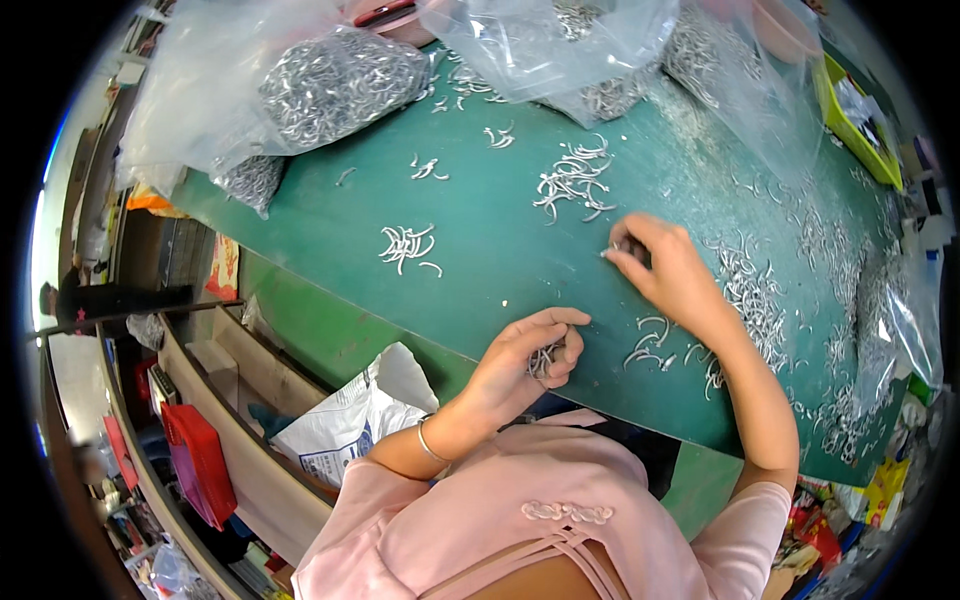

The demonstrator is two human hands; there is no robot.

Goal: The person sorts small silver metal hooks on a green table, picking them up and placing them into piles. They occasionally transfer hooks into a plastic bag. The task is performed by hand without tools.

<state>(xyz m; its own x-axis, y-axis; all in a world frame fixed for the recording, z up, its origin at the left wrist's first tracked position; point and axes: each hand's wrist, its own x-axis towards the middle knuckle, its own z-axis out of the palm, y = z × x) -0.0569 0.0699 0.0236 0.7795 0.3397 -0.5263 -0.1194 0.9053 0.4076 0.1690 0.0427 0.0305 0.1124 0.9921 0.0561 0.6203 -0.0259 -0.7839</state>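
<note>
From my remote seat I see a clear plastic bag packed with small curved silver metal hooks lying at the far left of the green work table, and a second clear plastic bag of the same hooks at the far middle. A yellow-green plastic tray sits at the far right edge, and a white printed plastic sack stands below the table's near edge.

My left hand is curled shut around a small bunch of hooks, at the table's near edge. My right hand rests on the table, thumb and forefinger pinched together on a single hook at their tips.

Loose piles of hooks lie around: one pile just beyond the right hand, a smaller cluster to the left, and a broad scatter along the right forearm.
</note>
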